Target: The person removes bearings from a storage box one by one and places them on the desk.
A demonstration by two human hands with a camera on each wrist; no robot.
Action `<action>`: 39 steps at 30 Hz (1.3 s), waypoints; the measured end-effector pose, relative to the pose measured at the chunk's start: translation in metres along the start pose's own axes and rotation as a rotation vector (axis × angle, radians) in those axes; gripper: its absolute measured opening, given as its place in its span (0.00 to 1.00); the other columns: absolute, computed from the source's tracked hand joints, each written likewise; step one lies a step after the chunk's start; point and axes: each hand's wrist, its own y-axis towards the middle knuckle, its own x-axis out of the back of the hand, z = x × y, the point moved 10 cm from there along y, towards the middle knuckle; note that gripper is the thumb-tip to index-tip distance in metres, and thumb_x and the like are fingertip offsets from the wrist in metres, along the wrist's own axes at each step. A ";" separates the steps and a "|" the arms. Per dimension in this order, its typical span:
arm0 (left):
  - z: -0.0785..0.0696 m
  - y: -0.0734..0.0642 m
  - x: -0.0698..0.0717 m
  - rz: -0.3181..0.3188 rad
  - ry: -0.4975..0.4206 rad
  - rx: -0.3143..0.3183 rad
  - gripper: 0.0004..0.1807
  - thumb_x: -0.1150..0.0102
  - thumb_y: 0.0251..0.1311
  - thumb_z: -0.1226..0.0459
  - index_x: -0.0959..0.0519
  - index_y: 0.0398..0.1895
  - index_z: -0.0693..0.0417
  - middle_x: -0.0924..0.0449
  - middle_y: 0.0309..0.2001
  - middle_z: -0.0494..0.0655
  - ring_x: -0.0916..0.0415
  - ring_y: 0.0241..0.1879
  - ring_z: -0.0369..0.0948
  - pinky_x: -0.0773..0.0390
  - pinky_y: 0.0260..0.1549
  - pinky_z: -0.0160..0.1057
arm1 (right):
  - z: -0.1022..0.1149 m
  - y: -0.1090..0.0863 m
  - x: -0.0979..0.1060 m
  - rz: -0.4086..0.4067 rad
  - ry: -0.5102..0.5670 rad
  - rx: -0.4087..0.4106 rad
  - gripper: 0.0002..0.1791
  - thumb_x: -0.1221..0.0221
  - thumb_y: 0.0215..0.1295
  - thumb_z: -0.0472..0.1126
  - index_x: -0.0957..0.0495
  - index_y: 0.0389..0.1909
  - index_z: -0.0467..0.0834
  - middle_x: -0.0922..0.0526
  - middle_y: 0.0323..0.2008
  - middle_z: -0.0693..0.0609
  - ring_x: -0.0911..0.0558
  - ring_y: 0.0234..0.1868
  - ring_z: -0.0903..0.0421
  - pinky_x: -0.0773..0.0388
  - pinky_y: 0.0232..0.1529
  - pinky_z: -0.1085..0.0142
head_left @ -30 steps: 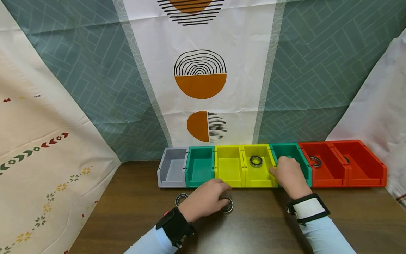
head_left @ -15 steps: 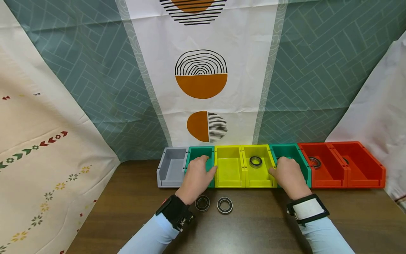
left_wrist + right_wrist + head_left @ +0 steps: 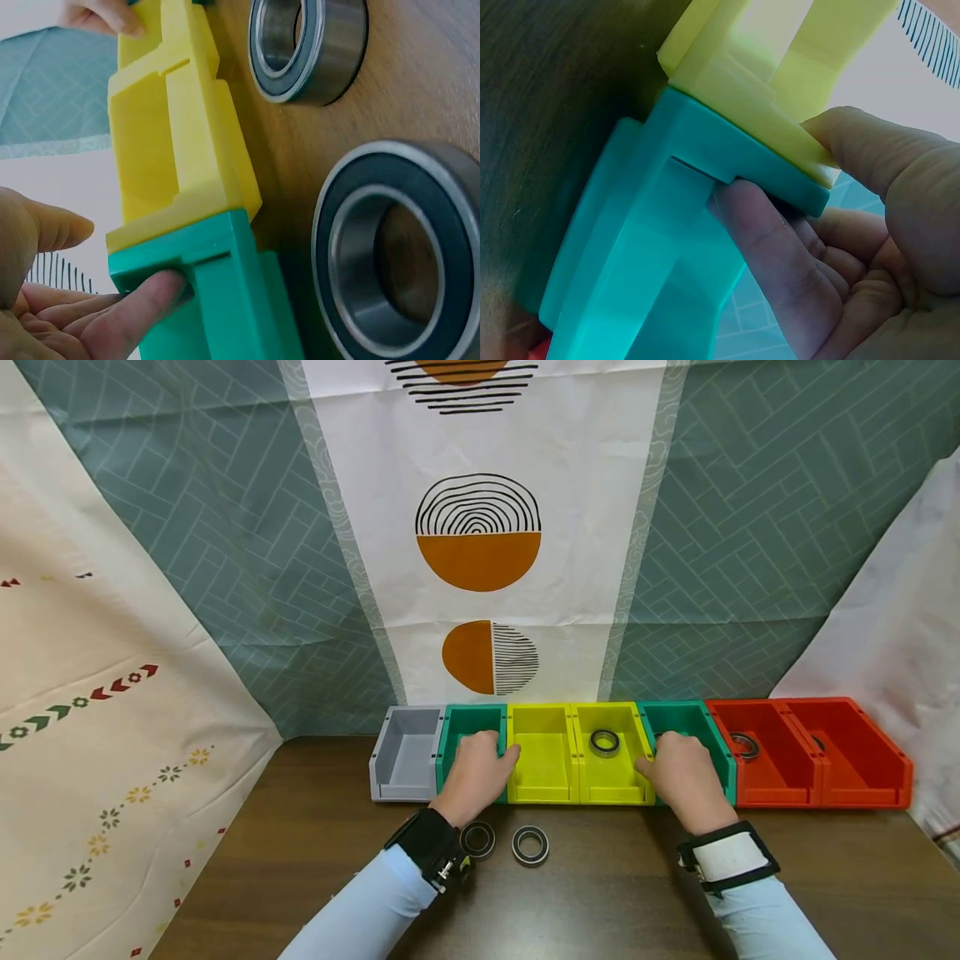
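Observation:
My left hand (image 3: pixel 476 772) reaches over the left green bin (image 3: pixel 232 277). Its index finger touches the inside of that bin's side wall, while the thumb stands apart on the yellow bin's (image 3: pixel 142 150) side. With thumb and fingers, my right hand (image 3: pixel 686 777) pinches the adjoining side walls of the right green bin (image 3: pixel 630 247) and its yellow neighbour (image 3: pixel 727 60). Two ball bearings lie flat on the table in front of the bins: one bearing (image 3: pixel 491 847) near the left wrist, another bearing (image 3: pixel 517 847) just right of it.
The bins form one row against the patterned cloth backdrop (image 3: pixel 570 568). A grey bin (image 3: pixel 405 794) ends the row at left, two red bins (image 3: pixel 862 797) at right. One bearing (image 3: pixel 604 753) sits in the right yellow bin, another bearing (image 3: pixel 750 752) in a red bin.
My left hand has left the bearings on the table and moved up to the left green bin, shifting slightly right there. The left bearing now lies nearer the other. My right hand stays put.

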 end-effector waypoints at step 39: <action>0.007 0.005 -0.007 0.014 -0.059 0.115 0.12 0.42 0.56 0.60 0.24 0.36 0.60 0.22 0.28 0.49 0.24 0.21 0.39 0.25 0.17 0.31 | 0.062 0.003 -0.014 -0.052 0.084 0.217 0.26 0.45 0.63 0.42 0.31 0.59 0.32 0.35 0.63 0.32 0.35 0.64 0.34 0.37 0.60 0.40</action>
